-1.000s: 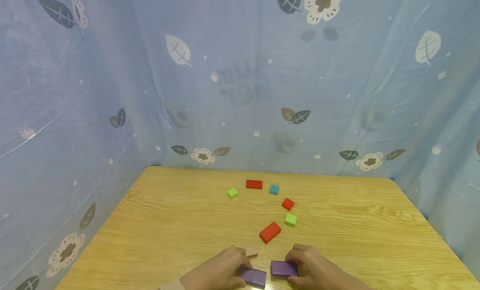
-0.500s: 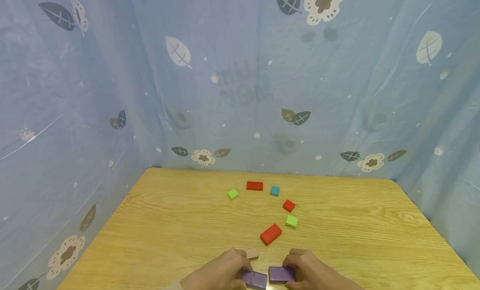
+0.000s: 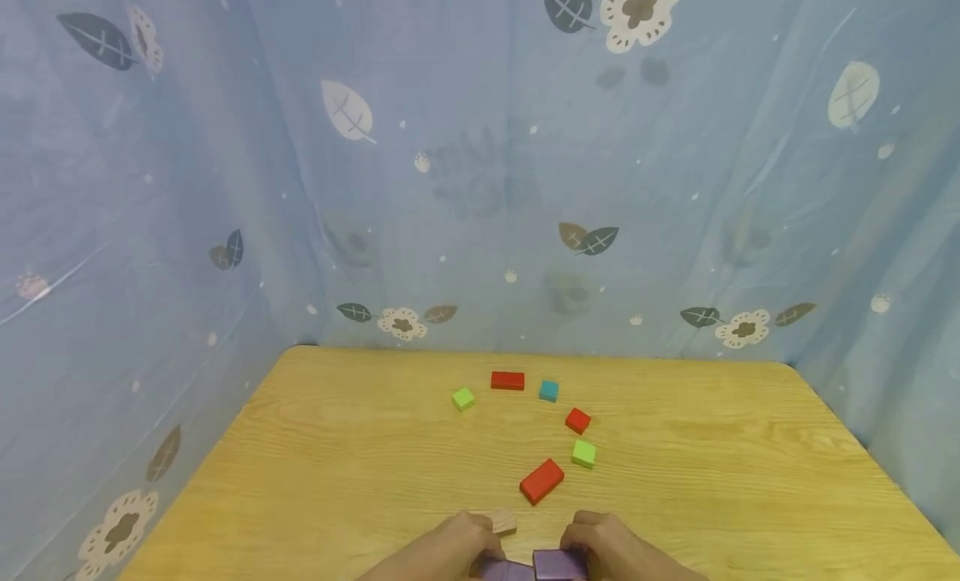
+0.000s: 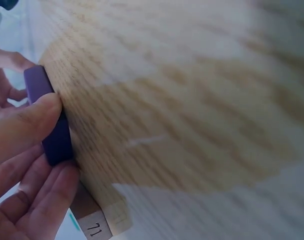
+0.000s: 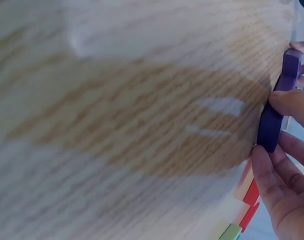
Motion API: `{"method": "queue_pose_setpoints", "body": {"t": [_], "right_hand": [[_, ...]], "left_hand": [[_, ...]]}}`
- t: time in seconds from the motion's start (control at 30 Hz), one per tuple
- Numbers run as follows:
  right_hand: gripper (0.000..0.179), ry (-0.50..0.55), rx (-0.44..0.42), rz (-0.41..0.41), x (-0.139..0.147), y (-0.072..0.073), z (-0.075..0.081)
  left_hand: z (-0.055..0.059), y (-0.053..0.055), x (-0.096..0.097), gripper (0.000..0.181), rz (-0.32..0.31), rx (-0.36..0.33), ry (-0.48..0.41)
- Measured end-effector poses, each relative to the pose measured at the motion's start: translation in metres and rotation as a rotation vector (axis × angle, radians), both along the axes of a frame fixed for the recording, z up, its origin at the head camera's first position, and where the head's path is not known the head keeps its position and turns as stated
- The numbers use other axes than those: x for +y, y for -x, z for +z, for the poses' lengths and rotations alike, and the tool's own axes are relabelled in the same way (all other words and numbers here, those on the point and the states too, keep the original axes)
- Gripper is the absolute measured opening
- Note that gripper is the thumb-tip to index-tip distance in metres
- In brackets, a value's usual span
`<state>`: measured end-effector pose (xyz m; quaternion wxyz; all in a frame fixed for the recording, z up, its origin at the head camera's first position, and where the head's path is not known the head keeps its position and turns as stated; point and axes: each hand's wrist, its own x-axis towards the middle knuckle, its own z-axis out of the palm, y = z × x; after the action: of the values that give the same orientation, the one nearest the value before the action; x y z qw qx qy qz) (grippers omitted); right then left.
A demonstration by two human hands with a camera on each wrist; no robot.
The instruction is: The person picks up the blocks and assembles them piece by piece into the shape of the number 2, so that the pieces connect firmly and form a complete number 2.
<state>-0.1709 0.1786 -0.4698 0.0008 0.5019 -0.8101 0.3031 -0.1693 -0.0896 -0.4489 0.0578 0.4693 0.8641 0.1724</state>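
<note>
Two purple blocks lie end to end at the bottom edge of the head view. My left hand [image 3: 457, 552] grips the left purple block [image 3: 507, 571], with the thumb on its near side and fingers on its far side, as the left wrist view shows. Between thumb and fingers of my right hand [image 5: 292, 165] is the right purple block [image 5: 269, 130]. Their inner ends appear to touch, slightly out of line. Just beyond the left hand lies a plain wooden block [image 3: 504, 523], partly hidden by it; its end bears the marking "71" in the left wrist view.
Beyond the hands on the wooden table [image 3: 337, 464] lie a long red block [image 3: 542, 481], a green block [image 3: 583, 453] and a small red block [image 3: 577, 420]. Farther back are a blue block [image 3: 549, 390], another red block [image 3: 507, 381] and another green block [image 3: 463, 399]. A blue patterned curtain [image 3: 450, 189] encloses the table.
The right hand has brought its purple block leftward, and the gap between the two purple blocks has closed. The head view has tilted slightly up, so the table sits lower in it.
</note>
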Motion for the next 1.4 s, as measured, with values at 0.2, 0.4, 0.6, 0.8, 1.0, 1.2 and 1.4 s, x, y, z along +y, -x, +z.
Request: {"method": "queue_pose_setpoints", "body": {"t": [0.2, 0.4, 0.6, 0.8, 1.0, 1.2, 1.4], "right_hand": [[0.012, -0.065, 0.016, 0.023, -0.006, 0.004, 0.0], [0.028, -0.139, -0.057, -0.046, -0.012, 0.009, 0.005], [0.025, -0.067, 0.011, 0.005, -0.021, 0.005, 0.002], [0.03, -0.092, -0.021, -0.008, -0.028, 0.004, 0.004], [0.034, -0.092, 0.011, -0.02, -0.029, 0.004, 0.006], [0.029, -0.082, -0.003, 0.003, -0.027, 0.003, 0.004], [0.03, -0.033, 0.076, 0.048, -0.03, 0.004, 0.001]], "left_hand": [[0.0, -0.003, -0.003, 0.011, 0.004, -0.119, 0.031], [0.001, 0.002, 0.0, 0.013, 0.02, -0.135, 0.032], [0.0, 0.002, 0.003, 0.012, -0.006, -0.104, 0.032], [0.003, 0.002, 0.002, 0.013, -0.01, -0.09, 0.049], [0.008, 0.003, 0.002, 0.012, 0.0, -0.069, 0.058], [0.007, 0.001, 0.004, 0.01, -0.023, -0.055, 0.064], [0.008, 0.0, 0.003, 0.013, -0.012, -0.094, 0.035]]}}
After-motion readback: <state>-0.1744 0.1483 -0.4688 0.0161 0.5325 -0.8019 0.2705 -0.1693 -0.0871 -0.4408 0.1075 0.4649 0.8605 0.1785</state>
